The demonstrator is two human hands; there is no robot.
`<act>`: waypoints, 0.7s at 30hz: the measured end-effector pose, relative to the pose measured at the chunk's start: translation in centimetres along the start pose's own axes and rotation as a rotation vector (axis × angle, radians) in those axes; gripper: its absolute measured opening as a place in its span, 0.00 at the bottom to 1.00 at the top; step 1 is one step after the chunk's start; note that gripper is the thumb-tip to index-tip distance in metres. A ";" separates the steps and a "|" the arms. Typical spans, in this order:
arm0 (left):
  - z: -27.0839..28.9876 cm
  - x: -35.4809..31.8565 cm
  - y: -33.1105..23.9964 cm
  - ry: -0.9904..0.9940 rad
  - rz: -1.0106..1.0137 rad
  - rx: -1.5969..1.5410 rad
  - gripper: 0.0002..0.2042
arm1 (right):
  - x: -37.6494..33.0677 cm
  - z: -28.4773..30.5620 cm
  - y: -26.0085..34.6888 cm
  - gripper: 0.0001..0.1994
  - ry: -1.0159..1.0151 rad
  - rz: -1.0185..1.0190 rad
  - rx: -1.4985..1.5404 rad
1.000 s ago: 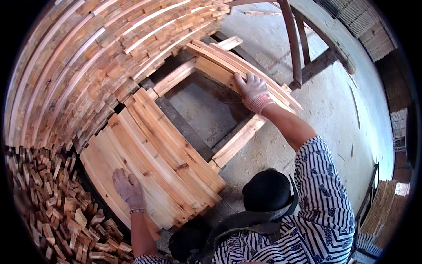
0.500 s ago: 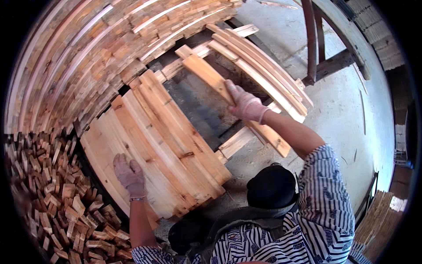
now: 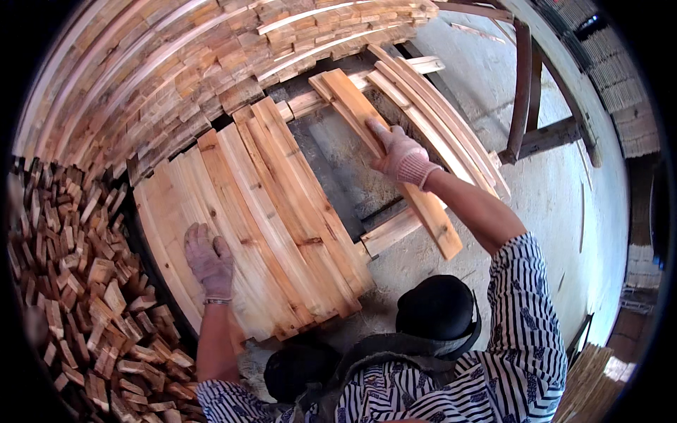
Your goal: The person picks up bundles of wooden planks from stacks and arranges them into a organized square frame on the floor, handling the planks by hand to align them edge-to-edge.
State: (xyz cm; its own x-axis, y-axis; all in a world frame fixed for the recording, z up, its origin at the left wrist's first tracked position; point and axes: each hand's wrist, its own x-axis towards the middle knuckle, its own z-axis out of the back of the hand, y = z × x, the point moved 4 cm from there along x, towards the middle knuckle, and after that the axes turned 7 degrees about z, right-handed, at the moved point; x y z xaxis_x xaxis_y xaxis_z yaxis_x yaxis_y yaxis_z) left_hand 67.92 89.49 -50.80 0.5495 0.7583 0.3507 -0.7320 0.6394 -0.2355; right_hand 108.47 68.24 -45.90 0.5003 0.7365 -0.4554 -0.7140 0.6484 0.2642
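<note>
Your right hand point(image 3: 405, 154) is closed over the middle of 1 flat board point(image 3: 355, 101), fingers bent around it; what the fingertips do underneath is hidden. A narrower board point(image 3: 334, 106) shows along its left edge, and I cannot tell whether you hold that too. The board lies over the gap, roughly parallel to the row of boards point(image 3: 264, 225) on your left, its near end past the near rail point(image 3: 392, 231); whether it is lifted or resting, I cannot tell. Your left hand point(image 3: 209, 262) grips nothing: it rests palm down, fingers extended, on that row. Right of the board, several long narrow boards point(image 3: 441, 123) lie bunched together. Farther out are a stack of timber point(image 3: 176, 92) and, left of your forearm, a heap of short wood pieces point(image 3: 99, 303).

The step in hand looks like handling this board between the row and the bunch. The next move seems to call for a firm mid-length hold, the board kept parallel, and a steady left palm.
</note>
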 end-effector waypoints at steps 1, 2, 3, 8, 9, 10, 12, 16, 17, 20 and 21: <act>0.1 0.7 0.0 -0.017 0.001 0.013 0.20 | -0.2 -0.1 0.6 0.45 -0.115 0.094 0.096; 0.2 0.2 0.0 0.000 -0.010 0.023 0.19 | -1.0 -0.9 1.6 0.43 -0.086 0.087 0.145; 0.1 -0.4 0.4 0.040 0.017 0.019 0.19 | -1.4 -1.1 3.9 0.40 -0.066 0.076 0.197; 0.1 0.5 -1.3 0.060 0.022 -0.021 0.18 | 0.2 -6.7 9.3 0.31 -0.194 0.188 0.328; 0.2 0.7 -1.5 0.102 0.051 -0.007 0.18 | 0.2 -6.9 8.2 0.34 -0.207 0.162 0.453; 0.6 0.9 -1.7 0.145 0.078 0.008 0.18 | 0.0 -7.4 7.9 0.34 -0.218 0.199 0.463; 0.4 0.4 -2.3 0.183 0.133 0.000 0.18 | -0.3 -7.5 7.0 0.34 -0.255 0.266 0.438; 0.1 0.2 0.3 0.173 0.101 -0.003 0.19 | -0.2 0.2 3.8 0.42 -0.165 0.305 0.196; 0.1 -0.2 0.2 0.166 0.090 0.001 0.19 | -1.3 3.3 1.2 0.45 -0.224 0.196 0.013; 0.1 0.5 -1.9 0.253 0.126 0.071 0.20 | -3.7 4.1 -10.6 0.50 -0.396 -0.105 -0.477; -0.2 0.4 -1.6 0.228 0.117 0.041 0.20 | -4.2 3.4 -13.4 0.50 -0.410 -0.180 -0.559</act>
State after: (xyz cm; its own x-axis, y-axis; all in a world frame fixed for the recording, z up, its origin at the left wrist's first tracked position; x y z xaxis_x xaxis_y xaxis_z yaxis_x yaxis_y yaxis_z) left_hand 69.34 88.82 -50.46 0.5337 0.8387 0.1085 -0.8088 0.5437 -0.2240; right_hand 117.64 57.07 -44.60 0.6995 0.7116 -0.0658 -0.6921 0.6517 -0.3102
